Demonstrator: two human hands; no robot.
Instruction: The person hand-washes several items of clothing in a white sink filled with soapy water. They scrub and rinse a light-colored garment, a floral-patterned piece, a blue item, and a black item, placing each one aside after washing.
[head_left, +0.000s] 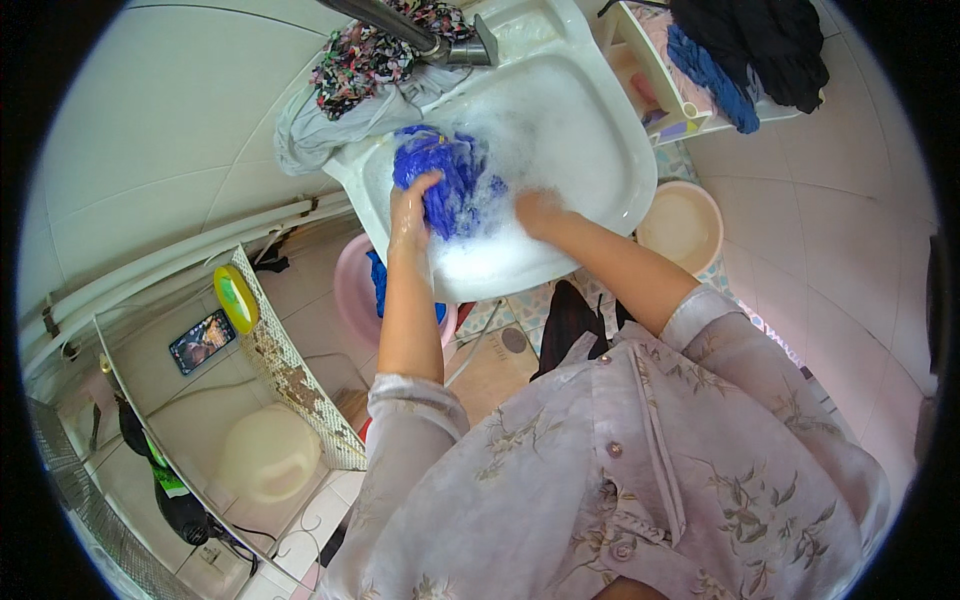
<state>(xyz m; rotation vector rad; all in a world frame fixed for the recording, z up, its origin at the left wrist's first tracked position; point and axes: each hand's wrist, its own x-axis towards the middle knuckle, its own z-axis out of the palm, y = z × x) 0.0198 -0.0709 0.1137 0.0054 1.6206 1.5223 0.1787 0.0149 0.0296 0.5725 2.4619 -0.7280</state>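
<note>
Wet blue-violet cloth (442, 169) lies bunched at the left side of a white washbasin (637, 161). My left hand (410, 210) grips its near left edge, thumb on top and the other fingers hidden beneath. My right hand (541, 211) is low over the soapy water (525, 142), just right of the cloth. Motion blurs its fingers, and I cannot make out whether anything is in them. White suds surround the cloth and run along the basin's near side.
A metal faucet (469, 52) reaches over the back of the basin, beside floral fabric (367, 67) and pale cloth (315, 131). Below stand a pink basin (352, 292) holding blue cloth and a pale tub (679, 225). At left, a wire shelf holds a phone (202, 341). Dark clothes (757, 45) top a right-hand rack.
</note>
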